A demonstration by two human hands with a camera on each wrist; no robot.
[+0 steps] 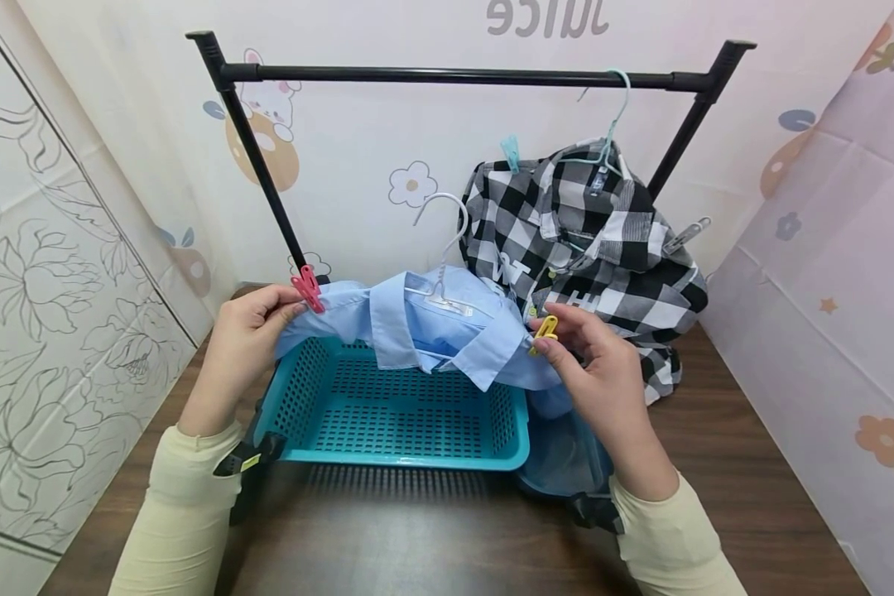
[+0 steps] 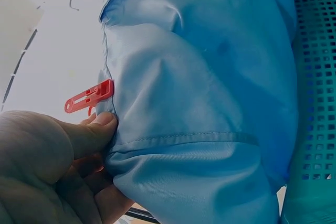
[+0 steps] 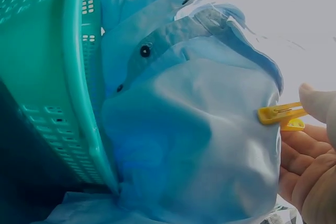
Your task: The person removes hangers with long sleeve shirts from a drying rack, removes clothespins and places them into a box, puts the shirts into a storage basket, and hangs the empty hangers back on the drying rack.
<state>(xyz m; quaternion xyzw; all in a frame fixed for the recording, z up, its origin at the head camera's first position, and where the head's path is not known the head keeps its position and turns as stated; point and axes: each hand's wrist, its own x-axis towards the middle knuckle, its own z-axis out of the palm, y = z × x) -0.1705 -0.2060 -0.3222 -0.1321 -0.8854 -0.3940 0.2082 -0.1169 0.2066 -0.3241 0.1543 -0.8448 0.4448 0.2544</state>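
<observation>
A light blue shirt (image 1: 447,331) on a white hanger (image 1: 462,223) is held up between both hands, its collar facing forward. My left hand (image 1: 249,331) pinches the fabric at one shoulder, just under a red clothespin (image 2: 92,96) clipped there. At the other shoulder my right hand (image 1: 603,364) pinches a yellow clothespin (image 3: 281,113) between thumb and fingers, its tip on the shirt's edge. Dark buttons (image 3: 145,51) show down the shirt front in the right wrist view.
Below the shirt stands a teal basket (image 1: 402,459), with a translucent blue container (image 1: 566,455) to its right. A black rack (image 1: 417,76) rises behind. From its bar hangs a black-and-white checked shirt (image 1: 611,281) with a light blue clothespin (image 1: 511,155) and a grey one (image 1: 687,235).
</observation>
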